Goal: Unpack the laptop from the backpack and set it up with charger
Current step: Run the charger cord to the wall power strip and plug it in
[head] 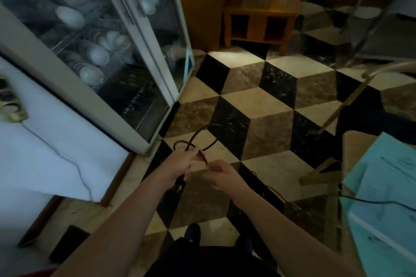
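A black charger cable [203, 132] loops in the air above the checkered floor. My left hand [180, 164] is closed around the bundled part of the cable, with a dark piece hanging below the fist. My right hand [221, 174] is just to its right, fingers pinched on a strand of the same cable. Another black cable [371, 201] runs across the light blue table cover [387, 191] at the right. No laptop or backpack is in view.
A glass-door cabinet [126, 56] full of white bowls stands at the left. A white cloth-covered surface [51, 141] carries a power strip [10, 105] with a thin white wire. Wooden furniture [258, 27] is at the back, a chair frame [337, 105] at the right.
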